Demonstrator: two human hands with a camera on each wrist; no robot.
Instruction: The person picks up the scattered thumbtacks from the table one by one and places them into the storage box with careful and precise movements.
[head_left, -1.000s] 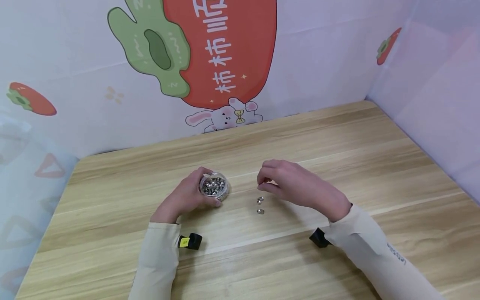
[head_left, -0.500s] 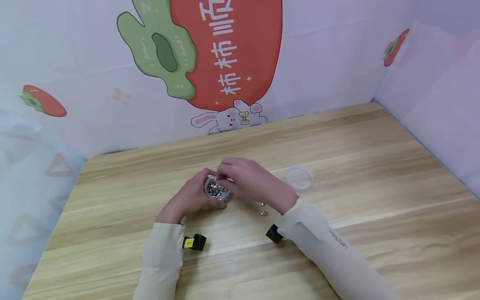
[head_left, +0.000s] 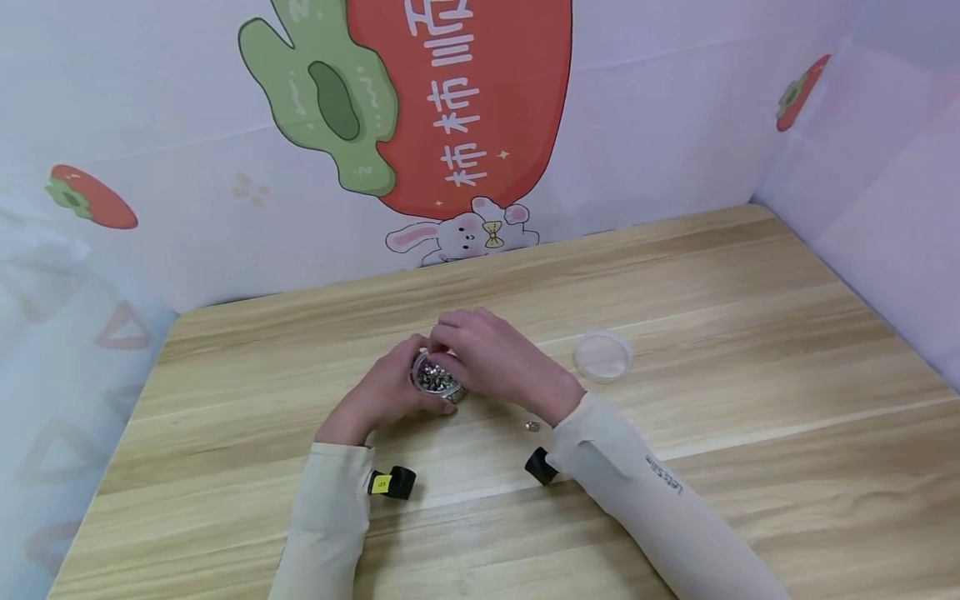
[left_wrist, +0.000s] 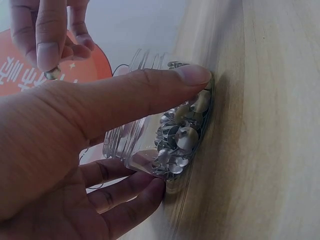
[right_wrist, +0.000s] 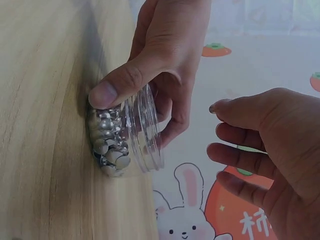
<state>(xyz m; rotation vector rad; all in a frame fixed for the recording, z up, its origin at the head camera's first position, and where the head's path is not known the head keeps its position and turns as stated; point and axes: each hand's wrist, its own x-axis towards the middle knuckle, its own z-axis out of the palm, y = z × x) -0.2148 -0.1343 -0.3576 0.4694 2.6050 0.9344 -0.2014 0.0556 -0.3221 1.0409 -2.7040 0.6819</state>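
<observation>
My left hand (head_left: 384, 390) grips a clear plastic jar (right_wrist: 150, 142) that stands upright on the table, its thumb along one side and fingers round the other. Silver round-headed thumbtacks (left_wrist: 187, 137) fill the lower part of the jar, whose mouth is uncovered. Just above the rim, my right hand (head_left: 487, 354) pinches a single small thumbtack (left_wrist: 52, 74) at its fingertips. From the head camera the right hand hides part of the jar's mouth. A loose thumbtack (head_left: 532, 426) lies on the wood beside the right wrist.
A clear round lid (head_left: 603, 357) lies flat on the wooden table (head_left: 262, 400), right of the jar. Behind the table hangs a printed cloth (head_left: 187, 100) with persimmons and a rabbit. A black wrist camera (head_left: 542, 466) sits below the right wrist.
My right hand has moved left from the loose thumbtacks to the jar's mouth, bringing the lid into sight. The left hand keeps its grip on the jar; the head view has shifted slightly.
</observation>
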